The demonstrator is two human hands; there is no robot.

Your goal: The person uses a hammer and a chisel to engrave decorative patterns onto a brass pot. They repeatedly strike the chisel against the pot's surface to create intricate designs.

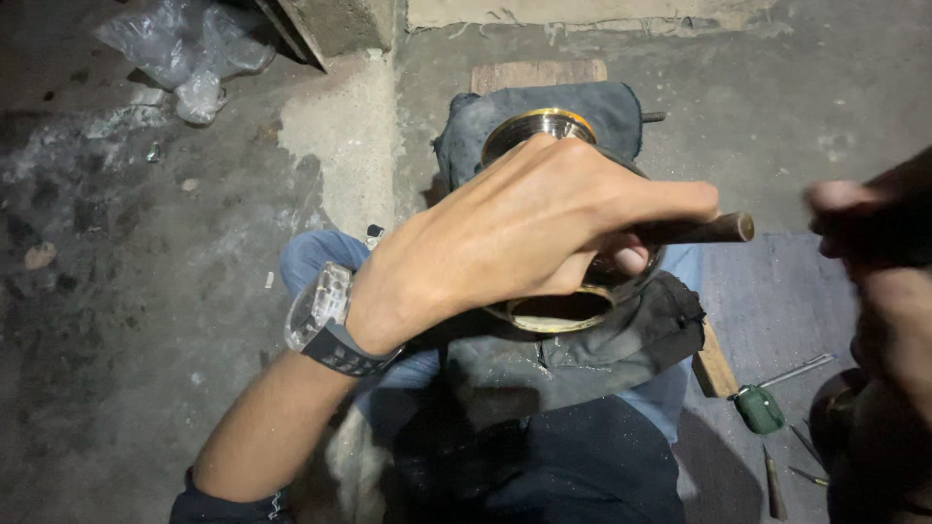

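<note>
Concrete floor [146,291]; left hand [515,233] grip clamped on rod [714,229], hiding ring [544,121]; right hand [874,223] blurred, grip unclear.

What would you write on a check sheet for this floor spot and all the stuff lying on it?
Surface: grey, dusty concrete floor.
Job's things: brass-rimmed metal ring on a dark cloth over the lap; wooden handle laid across it.
Clutter: plastic bag, green screwdriver, wood strip, small picks.
Grippers: left hand closed around the handle, watch on its wrist; right hand blurred, grip unclear.
Cables: nothing seen.
Surroundings: concrete step ahead.
</note>
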